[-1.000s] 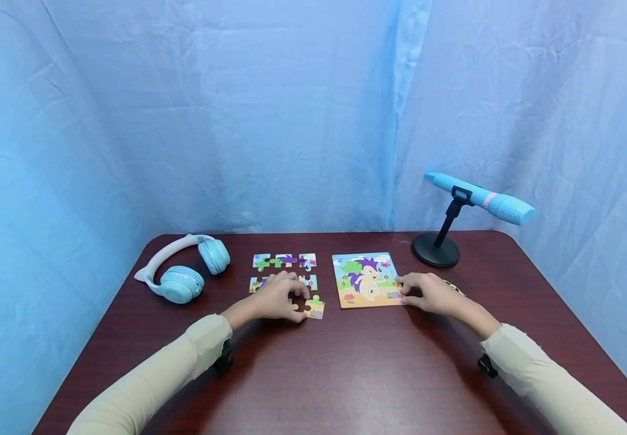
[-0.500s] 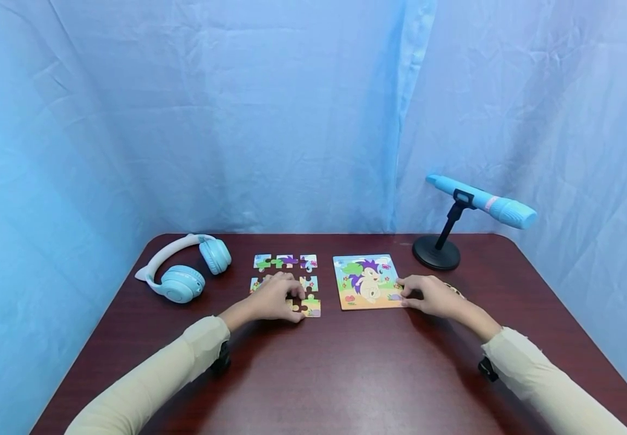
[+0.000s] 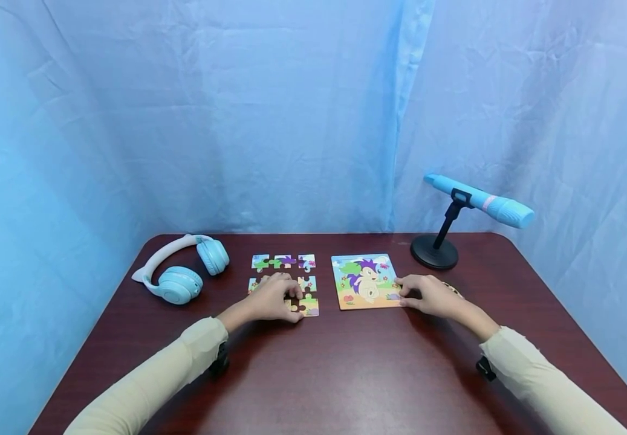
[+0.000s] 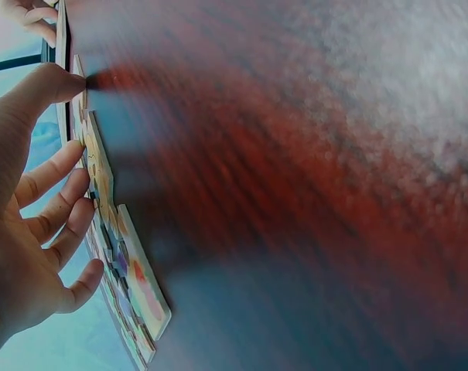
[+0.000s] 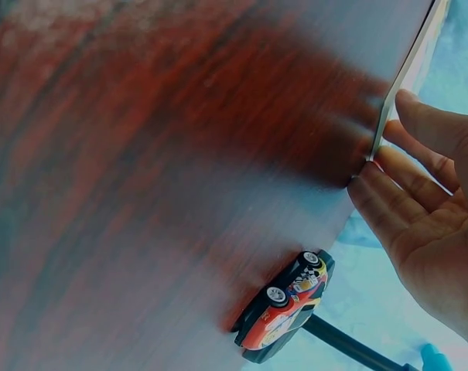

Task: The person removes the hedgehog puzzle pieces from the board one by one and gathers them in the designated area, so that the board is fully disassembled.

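Down on the dark red counter point(image 3: 346, 374), the left hand point(image 3: 272, 299) rests over a spread of loose puzzle pieces point(image 3: 285, 261), its fingers point(image 4: 59, 174) straight and slightly apart, tips lying on the near pieces, thumb reaching toward the lower right piece point(image 3: 309, 306); nothing is clasped; in the left wrist view the pieces point(image 4: 137, 282) show edge-on, flat on the counter just beside the palm. Further right, the right hand point(image 3: 427, 296) sits at the right edge of the assembled puzzle board point(image 3: 364, 281), which lies flat near the counter's middle, just beside the loose pieces; its fingers point(image 5: 408, 205) are extended and close together, tips touching the board's thin edge point(image 5: 404, 77), not curled round it. A small red and yellow toy car point(image 5: 284, 317) stands on the counter just behind that hand. Blue headphones point(image 3: 179, 272) lie at the far left; a blue microphone point(image 3: 482, 202) on a black stand point(image 3: 435, 251) is at the far right; a blue cloth backdrop point(image 3: 237, 109) hangs behind.
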Demonstrator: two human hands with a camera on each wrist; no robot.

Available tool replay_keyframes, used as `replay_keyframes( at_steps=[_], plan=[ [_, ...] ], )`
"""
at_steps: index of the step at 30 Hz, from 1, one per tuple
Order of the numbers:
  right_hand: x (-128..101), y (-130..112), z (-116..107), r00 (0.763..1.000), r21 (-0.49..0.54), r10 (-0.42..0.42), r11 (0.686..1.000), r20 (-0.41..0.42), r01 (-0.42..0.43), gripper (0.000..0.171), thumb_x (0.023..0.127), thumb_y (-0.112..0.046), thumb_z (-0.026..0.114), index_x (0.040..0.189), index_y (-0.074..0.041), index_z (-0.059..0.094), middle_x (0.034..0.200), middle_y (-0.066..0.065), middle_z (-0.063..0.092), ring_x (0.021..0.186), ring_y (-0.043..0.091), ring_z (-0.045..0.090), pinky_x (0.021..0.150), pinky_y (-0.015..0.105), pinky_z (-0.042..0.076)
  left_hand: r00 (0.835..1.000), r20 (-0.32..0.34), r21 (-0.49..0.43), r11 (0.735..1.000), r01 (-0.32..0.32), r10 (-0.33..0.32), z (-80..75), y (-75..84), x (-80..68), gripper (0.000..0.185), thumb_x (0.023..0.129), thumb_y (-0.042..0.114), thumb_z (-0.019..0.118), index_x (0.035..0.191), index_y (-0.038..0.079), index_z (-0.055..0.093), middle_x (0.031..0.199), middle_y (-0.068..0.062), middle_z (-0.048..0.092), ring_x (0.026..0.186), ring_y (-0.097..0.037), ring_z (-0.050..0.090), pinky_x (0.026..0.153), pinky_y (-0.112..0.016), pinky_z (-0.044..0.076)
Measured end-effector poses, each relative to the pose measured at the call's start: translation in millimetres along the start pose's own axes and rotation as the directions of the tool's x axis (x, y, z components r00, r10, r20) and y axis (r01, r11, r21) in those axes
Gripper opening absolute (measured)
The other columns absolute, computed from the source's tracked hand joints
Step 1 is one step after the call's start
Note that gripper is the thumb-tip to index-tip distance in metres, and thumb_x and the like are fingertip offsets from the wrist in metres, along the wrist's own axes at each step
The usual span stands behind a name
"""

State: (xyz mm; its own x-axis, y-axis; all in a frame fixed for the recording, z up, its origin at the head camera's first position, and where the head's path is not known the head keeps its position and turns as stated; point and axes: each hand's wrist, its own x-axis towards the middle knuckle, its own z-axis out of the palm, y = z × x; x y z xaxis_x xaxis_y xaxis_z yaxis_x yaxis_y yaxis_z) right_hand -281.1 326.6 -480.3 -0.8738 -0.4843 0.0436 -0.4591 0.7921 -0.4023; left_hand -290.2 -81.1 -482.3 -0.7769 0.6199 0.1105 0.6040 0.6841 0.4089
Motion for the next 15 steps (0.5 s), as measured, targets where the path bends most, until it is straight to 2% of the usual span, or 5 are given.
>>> replay_keyframes(
  at_steps=[15],
  plan=[
    [-0.9, 0.7, -0.3, 1.000, 0.020, 0.020, 1.000, 0.004, -0.020, 0.014, 0.092, -0.029, 0.076, 0.092, -0.015, 0.076, 0.137, 0.018, 0.066, 0.128, 0.040, 0.060, 0.103, 0.058, 0.048, 1.000, -0.023, 0.039, 0.999, -0.005, 0.006, 3.0, -1.4, -0.4, 0.030, 0.075, 0.040, 0.086, 0.090, 0.020, 0.069, 0.087, 0.003, 0.059, 0.083, -0.011, 0.047, 0.075, -0.034, 0.033]
  ],
)
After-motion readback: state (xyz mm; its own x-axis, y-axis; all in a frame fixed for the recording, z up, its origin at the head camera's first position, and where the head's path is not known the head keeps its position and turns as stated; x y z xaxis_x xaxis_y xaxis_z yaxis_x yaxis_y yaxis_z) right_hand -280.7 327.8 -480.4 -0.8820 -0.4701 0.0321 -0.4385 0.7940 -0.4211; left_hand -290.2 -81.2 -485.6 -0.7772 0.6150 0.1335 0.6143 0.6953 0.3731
